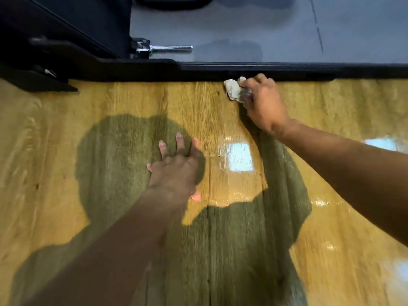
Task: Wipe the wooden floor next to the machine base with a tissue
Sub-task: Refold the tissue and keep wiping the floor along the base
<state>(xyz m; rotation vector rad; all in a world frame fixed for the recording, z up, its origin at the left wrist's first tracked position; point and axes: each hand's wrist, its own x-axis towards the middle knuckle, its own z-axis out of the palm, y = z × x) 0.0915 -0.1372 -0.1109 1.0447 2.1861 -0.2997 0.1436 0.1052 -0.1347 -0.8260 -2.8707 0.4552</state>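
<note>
Crumpled whitish tissue (232, 89), seemingly against base (309, 71)

Right hand (261, 102) gripped a crumpled tissue (233, 88) against the machine base (265, 70); left hand (176, 166) (fingers spread) pressed the wooden floor (132, 100).

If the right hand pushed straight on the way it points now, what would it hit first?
The black machine base, most likely. The right hand grips the tissue and points toward that edge. The tissue looks very close to it, though depth is unclear.

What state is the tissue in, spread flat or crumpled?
Crumpled: the tissue is a lumpy wad gripped in the right hand, beside the machine base.
</note>
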